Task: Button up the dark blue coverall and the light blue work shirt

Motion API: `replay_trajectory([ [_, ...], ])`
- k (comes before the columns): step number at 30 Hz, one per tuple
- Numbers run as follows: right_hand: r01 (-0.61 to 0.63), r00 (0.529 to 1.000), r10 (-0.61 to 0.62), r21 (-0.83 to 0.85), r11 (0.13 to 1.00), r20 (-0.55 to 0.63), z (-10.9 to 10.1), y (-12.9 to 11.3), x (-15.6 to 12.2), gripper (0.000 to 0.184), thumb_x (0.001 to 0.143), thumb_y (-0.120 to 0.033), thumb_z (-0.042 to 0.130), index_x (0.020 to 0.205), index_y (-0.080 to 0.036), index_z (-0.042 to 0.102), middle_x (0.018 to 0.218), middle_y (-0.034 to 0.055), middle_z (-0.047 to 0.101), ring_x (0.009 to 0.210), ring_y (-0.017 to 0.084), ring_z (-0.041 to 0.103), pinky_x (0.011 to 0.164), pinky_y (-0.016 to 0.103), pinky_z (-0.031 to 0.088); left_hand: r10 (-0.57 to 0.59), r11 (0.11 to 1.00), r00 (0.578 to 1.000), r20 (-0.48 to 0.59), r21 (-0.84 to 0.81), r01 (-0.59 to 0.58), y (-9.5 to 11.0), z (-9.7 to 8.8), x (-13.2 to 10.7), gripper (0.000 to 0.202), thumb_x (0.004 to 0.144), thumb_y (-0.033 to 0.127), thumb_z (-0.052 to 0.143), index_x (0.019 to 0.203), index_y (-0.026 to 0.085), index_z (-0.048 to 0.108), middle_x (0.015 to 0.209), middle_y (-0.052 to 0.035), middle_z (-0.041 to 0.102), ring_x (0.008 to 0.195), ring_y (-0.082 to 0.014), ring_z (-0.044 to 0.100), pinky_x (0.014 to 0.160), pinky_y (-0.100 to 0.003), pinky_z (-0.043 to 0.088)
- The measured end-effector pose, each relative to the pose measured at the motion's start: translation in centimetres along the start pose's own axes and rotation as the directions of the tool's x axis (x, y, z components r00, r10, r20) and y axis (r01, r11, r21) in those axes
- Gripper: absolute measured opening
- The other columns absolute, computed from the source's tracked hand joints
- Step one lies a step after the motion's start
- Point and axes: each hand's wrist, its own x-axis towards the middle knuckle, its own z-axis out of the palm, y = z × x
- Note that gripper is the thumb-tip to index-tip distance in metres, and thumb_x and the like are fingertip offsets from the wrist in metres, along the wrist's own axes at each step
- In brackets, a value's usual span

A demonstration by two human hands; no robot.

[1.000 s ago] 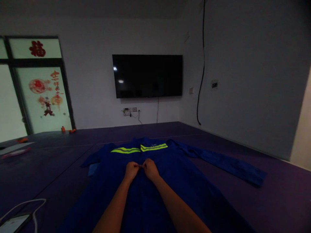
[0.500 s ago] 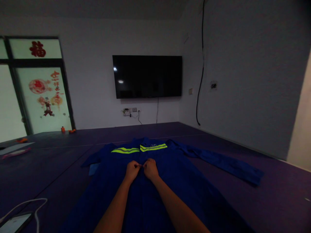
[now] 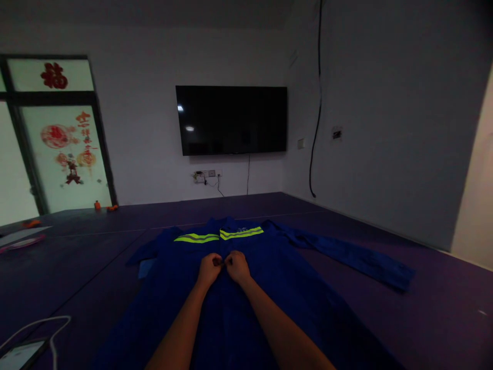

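A blue work jacket point(image 3: 277, 277) with yellow-green reflective chest strips lies spread out, front side up, its collar pointing away from me. Its right-hand sleeve stretches out across the floor. My left hand point(image 3: 210, 268) and my right hand point(image 3: 236, 265) meet at the jacket's front opening, just below the strips. Both are closed, fingertips pinched on the edges of the front placket. Whether a button sits between the fingers is too small and dark to make out.
Purple matting point(image 3: 96, 252) lies under the jacket. At lower left are a phone point(image 3: 25, 354) and a white cable point(image 3: 36, 322). A television point(image 3: 233, 121) hangs on the far wall, and a black cable point(image 3: 316, 139) dangles on the right. Small orange items point(image 3: 97, 205) lie by the door.
The view has shifted slightly, so everything sits a little further left. My hands stay pinched at the same place on the front, with only slight finger movement.
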Motion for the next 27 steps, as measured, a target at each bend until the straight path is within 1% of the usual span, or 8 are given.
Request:
replay_trajectory([
  [3,0.008,1.0,-0.008,0.008,1.0,0.003,-0.09,-0.06,0.04,0.022,0.069,-0.009,0.047,0.07,-0.017,0.067,0.083,0.0057,0.064,0.089,0.017,0.055,0.083,0.025,0.037,0.002,1.0,1.0,0.001,0.027,-0.002,0.11,0.0,-0.05,0.013,0.061,0.01,0.058,0.072,0.014,0.061,0.066,-0.0011,0.061,0.061,-0.0118,0.056,0.058,-0.022,0.041],
  [8,0.014,1.0,-0.013,0.07,0.997,-0.017,-0.18,-0.03,0.05,0.021,0.068,-0.009,0.049,0.073,-0.018,0.067,0.093,0.006,0.064,0.094,0.017,0.055,0.084,0.026,0.038,0.019,0.995,1.0,0.02,0.098,-0.02,0.23,-0.01,0.03,0.002,0.061,0.012,0.058,0.062,0.015,0.059,0.06,0.0,0.056,0.058,-0.0113,0.051,0.056,-0.021,0.035],
  [12,-0.006,1.0,0.009,0.093,0.996,-0.027,-0.16,0.03,-0.02,0.023,0.065,-0.007,0.049,0.074,-0.019,0.067,0.095,0.0053,0.064,0.097,0.017,0.054,0.086,0.027,0.038,0.032,0.989,0.999,0.034,0.146,-0.037,0.43,-0.04,0.2,0.007,0.061,0.014,0.058,0.055,0.015,0.055,0.057,0.0008,0.051,0.057,-0.0109,0.047,0.055,-0.021,0.03],
  [16,-0.014,1.0,0.017,0.118,0.993,-0.021,-0.15,0.05,-0.01,0.03,0.064,-0.002,0.045,0.074,-0.019,0.067,0.092,0.0039,0.065,0.094,0.015,0.056,0.085,0.025,0.039,0.067,0.973,0.996,0.057,0.217,-0.078,0.64,0.03,0.22,0.015,0.064,0.016,0.056,0.05,0.016,0.051,0.053,0.0018,0.046,0.055,-0.0109,0.044,0.053,-0.022,0.027],
  [18,-0.016,1.0,0.019,0.132,0.991,-0.024,-0.18,0.03,0.01,0.032,0.064,-0.001,0.042,0.072,-0.018,0.067,0.089,0.0037,0.066,0.091,0.014,0.057,0.083,0.024,0.04,0.082,0.967,0.994,0.066,0.236,-0.096,0.68,0.07,0.19,0.016,0.066,0.017,0.054,0.05,0.016,0.05,0.053,0.0017,0.045,0.055,-0.0111,0.043,0.053,-0.022,0.026],
  [22,-0.014,1.0,0.015,0.139,0.99,-0.012,-0.32,-0.07,0.02,0.034,0.064,0.0,0.04,0.068,-0.018,0.067,0.083,0.0033,0.066,0.086,0.014,0.058,0.082,0.023,0.04,0.087,0.969,0.994,0.07,0.226,-0.101,0.64,0.11,0.17,0.013,0.067,0.016,0.053,0.054,0.016,0.052,0.055,0.0006,0.048,0.057,-0.0118,0.045,0.053,-0.022,0.027],
  [27,-0.017,1.0,0.02,0.123,0.992,-0.019,-0.44,-0.16,-0.06,0.034,0.064,0.0,0.04,0.067,-0.019,0.067,0.082,0.0029,0.067,0.083,0.014,0.059,0.081,0.023,0.041,0.087,0.973,0.991,0.103,0.206,-0.106,0.6,0.1,0.24,0.011,0.068,0.014,0.051,0.058,0.016,0.055,0.055,0.0005,0.048,0.058,-0.0124,0.046,0.054,-0.022,0.028],
])
